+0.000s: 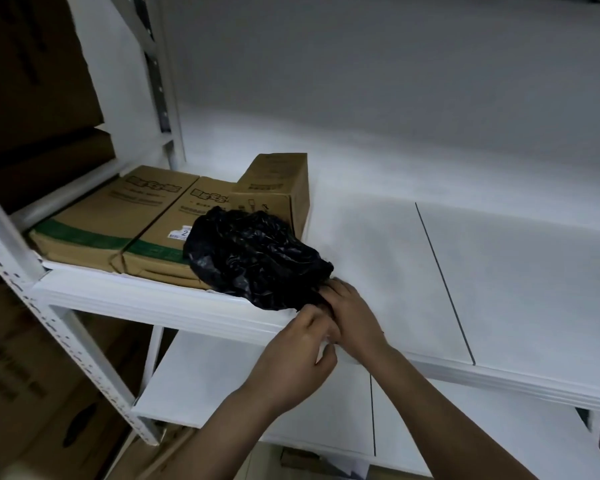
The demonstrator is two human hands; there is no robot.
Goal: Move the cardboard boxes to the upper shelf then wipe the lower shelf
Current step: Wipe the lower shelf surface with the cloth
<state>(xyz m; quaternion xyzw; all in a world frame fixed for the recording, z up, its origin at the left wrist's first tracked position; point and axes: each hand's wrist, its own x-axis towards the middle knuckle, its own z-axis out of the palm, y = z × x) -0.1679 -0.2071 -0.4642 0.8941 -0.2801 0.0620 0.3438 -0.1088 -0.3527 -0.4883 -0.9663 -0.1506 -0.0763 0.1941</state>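
Two flat cardboard boxes lie side by side at the left end of the upper white shelf, with a smaller upright cardboard box behind them. A crumpled black plastic bag sits at the shelf's front edge, partly on the boxes. My right hand grips the bag's lower right end. My left hand is curled just below it at the shelf rim, pinching something small and white; what it is I cannot tell. The lower white shelf shows beneath my arms.
A white perforated upright post runs down the left. Large brown cartons stand left of the rack, and another higher up. A dark seam divides the upper shelf panels.
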